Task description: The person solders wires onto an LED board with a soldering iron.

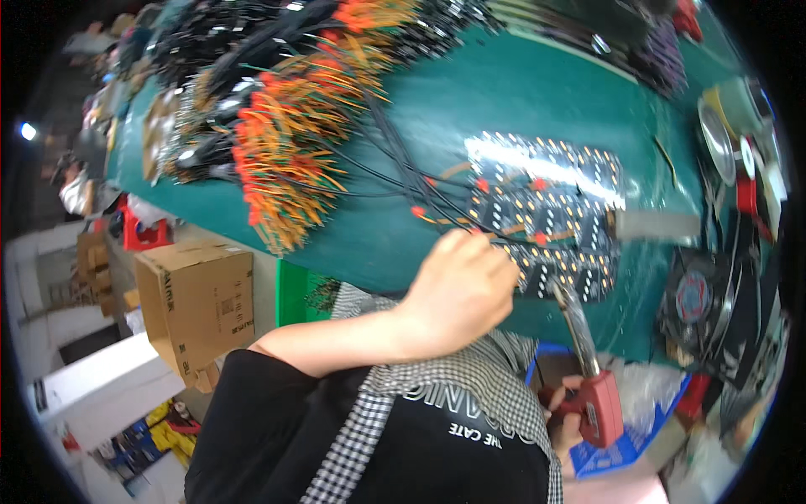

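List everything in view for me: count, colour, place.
Table: 1, green, beneath the work
Wires: many, black with orange ends, heaped upper left
Circuit panel: 1, black, right of centre
Fan-like unit: 1, black, table's right
Cardboard box: 1, brown, left, beside table
Bin: 1, green, by table's near edge
Clutter: many, mixed, picture's edges, mostly unclear
Soldering tool: 1, red handle, lower right
Left hand: 1, bare, at panel's near edge, fingertips hidden
Right hand: 1, bare, on tool's handle
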Demonstrator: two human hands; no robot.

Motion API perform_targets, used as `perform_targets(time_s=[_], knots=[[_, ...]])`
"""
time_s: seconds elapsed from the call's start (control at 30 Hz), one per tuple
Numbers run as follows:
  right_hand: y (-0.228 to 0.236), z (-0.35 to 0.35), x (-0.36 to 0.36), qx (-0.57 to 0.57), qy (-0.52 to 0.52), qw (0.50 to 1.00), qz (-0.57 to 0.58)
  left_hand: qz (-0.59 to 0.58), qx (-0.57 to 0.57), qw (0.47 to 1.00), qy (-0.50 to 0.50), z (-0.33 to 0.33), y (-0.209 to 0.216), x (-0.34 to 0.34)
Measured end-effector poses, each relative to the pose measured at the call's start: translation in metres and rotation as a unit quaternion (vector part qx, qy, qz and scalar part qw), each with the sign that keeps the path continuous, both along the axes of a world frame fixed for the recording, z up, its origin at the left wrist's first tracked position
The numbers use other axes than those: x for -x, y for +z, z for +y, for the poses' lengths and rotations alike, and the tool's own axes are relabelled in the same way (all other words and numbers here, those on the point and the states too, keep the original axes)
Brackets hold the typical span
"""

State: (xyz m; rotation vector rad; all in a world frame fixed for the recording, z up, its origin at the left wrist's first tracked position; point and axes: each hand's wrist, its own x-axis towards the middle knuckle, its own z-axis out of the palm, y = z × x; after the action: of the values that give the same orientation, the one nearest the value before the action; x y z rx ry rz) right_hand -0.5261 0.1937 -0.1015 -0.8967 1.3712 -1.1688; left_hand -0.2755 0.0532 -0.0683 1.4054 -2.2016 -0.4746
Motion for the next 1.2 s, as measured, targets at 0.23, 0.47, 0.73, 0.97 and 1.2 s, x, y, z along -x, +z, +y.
perform_targets(time_s=[0.23,0.47,0.73,0.97,1.2], knots=[[0.0,-0.011,-0.006,0.045,-0.062,0.997,0.031,-0.094,0.068,0.993,0.012,-0.039,0.037,-0.057],[-0.003,-0.011,-0.01,0.028,-0.075,0.997,-0.018,-0.222,0.217,0.941,0.135,-0.151,0.05,-0.152],[-0.004,-0.005,0.004,0.03,-0.068,0.997,0.021,-0.142,0.226,0.963,0.035,-0.155,0.073,-0.123],[-0.002,0.0,0.005,0.036,-0.08,0.996,0.02,0.058,-0.009,0.992,-0.108,-0.045,0.031,-0.011],[0.0,0.016,0.021,0.0,-0.089,0.992,-0.087,0.16,-0.253,0.954,-0.01,-0.016,0.005,0.049]])
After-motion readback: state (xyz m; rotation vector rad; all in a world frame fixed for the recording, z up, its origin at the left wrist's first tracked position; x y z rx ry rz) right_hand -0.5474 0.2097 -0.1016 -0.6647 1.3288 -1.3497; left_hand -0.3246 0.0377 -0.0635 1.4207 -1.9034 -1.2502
